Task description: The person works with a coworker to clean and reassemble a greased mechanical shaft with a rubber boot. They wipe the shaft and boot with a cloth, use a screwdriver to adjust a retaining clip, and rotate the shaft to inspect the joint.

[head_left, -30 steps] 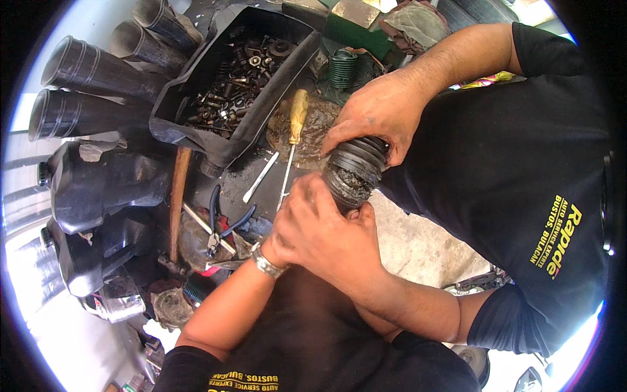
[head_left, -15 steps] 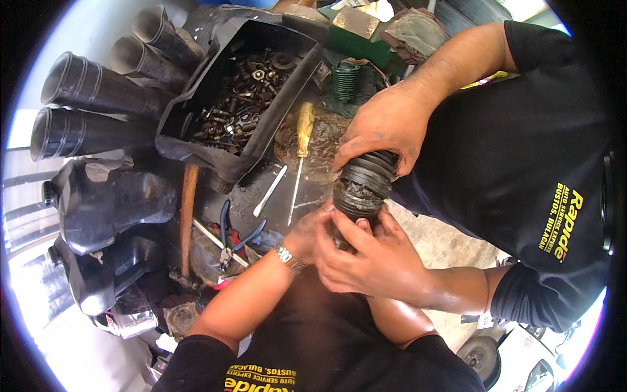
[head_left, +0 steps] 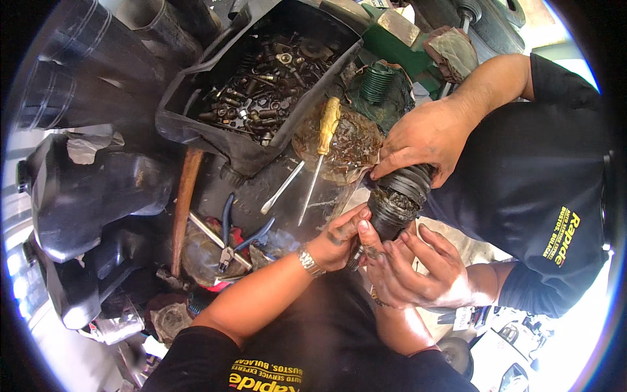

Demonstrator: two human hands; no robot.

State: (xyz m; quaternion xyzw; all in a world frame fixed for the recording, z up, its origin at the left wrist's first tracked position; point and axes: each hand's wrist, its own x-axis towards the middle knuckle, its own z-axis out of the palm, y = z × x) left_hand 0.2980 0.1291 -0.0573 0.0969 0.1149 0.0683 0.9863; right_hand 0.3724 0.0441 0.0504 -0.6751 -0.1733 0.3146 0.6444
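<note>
Handling of a ribbed rubber sleeve (head_left: 397, 201) seems to be the step in hand, shared by two people. The sleeve is held up at the right side of the desk (head_left: 255, 195), its middle smeared dark and wet-looking. The wearer's left hand (head_left: 341, 242) has its fingers curled round the lower end. The wearer's right hand (head_left: 371, 248) is partly covered, one finger up near the sleeve; whether it grips, I cannot tell. The co-worker's upper hand (head_left: 423, 142) clasps the top end, while the co-worker's lower hand (head_left: 431, 273) is loosely spread beside the wearer's. The next move appears to call for firm holds at both ends, as the surface looks slippery. The yellow-handled screwdriver (head_left: 328, 125) and pliers (head_left: 227, 253) lie untouched.
</note>
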